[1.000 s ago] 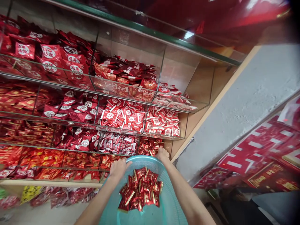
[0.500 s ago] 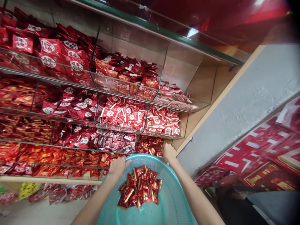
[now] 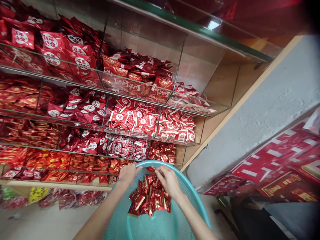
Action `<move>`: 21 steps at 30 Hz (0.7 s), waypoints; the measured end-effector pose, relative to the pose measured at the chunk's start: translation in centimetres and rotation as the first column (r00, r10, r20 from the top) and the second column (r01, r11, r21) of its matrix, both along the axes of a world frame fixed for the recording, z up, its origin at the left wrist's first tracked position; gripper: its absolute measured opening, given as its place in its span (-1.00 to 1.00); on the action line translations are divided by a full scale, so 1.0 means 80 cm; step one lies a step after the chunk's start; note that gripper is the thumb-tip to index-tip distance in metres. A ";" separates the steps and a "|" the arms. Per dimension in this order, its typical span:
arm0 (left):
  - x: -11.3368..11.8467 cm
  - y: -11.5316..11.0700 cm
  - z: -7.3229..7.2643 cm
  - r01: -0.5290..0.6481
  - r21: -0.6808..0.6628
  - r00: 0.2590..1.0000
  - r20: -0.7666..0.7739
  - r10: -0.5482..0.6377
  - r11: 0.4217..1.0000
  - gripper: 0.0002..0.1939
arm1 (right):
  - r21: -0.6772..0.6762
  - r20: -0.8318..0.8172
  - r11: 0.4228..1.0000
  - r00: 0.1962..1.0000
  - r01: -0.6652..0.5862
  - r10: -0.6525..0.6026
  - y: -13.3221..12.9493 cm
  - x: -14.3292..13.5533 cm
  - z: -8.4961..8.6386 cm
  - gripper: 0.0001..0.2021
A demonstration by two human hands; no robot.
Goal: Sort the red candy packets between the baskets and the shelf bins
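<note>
A turquoise plastic basket (image 3: 200, 203) stands in front of me, with a heap of red and gold wrapped candies (image 3: 147, 196) in it. My left hand (image 3: 128, 174) grips its rim at the far left, thumb lying along the edge. Over the heap, inside the rim, is my right hand (image 3: 170, 181). Its fingers pinch a small red wrapped candy, only partly visible at the fingertips. Just beyond the rim, a glass shelf bin (image 3: 181, 155) holds similar red and gold candies (image 3: 162, 153).
Glass-fronted shelves with bins of red packets (image 3: 135, 116) rise ahead and to the left. A wooden side panel (image 3: 240, 96) ends the shelving beside a grey wall (image 3: 275, 86). Red printed goods (image 3: 270, 160) stand at right. Bagged items (image 3: 67, 198) lie beneath the lowest shelf.
My right hand has moved from the shelf bin back over the basket, fingers now pinching a candy above the heap. My left hand stays at the rim.
</note>
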State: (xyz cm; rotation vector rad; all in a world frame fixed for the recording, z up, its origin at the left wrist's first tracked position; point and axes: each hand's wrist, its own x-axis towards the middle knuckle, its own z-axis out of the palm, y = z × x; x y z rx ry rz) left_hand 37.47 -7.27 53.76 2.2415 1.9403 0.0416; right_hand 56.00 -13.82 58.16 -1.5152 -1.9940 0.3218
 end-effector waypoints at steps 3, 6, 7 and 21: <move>0.001 -0.001 0.001 0.015 0.027 1.000 -0.009 -0.015 1.000 -0.47 | -0.040 0.092 0.997 0.993 -0.065 0.069 -0.008 -0.014 -0.024 -0.77; 0.001 -0.001 0.003 0.031 0.033 0.999 -0.016 -0.030 0.999 -0.48 | -0.040 0.210 0.994 0.972 -0.103 0.110 -0.010 -0.020 -0.042 -0.76; 0.001 -0.002 0.004 0.033 0.031 0.999 -0.017 -0.032 0.999 -0.48 | -0.030 0.250 0.993 0.961 -0.115 0.119 -0.010 -0.022 -0.047 -0.77; 0.000 -0.002 0.003 0.040 0.058 0.999 -0.028 -0.038 0.998 -0.44 | -0.114 0.567 0.965 0.782 -0.237 0.259 -0.020 -0.027 -0.075 -0.91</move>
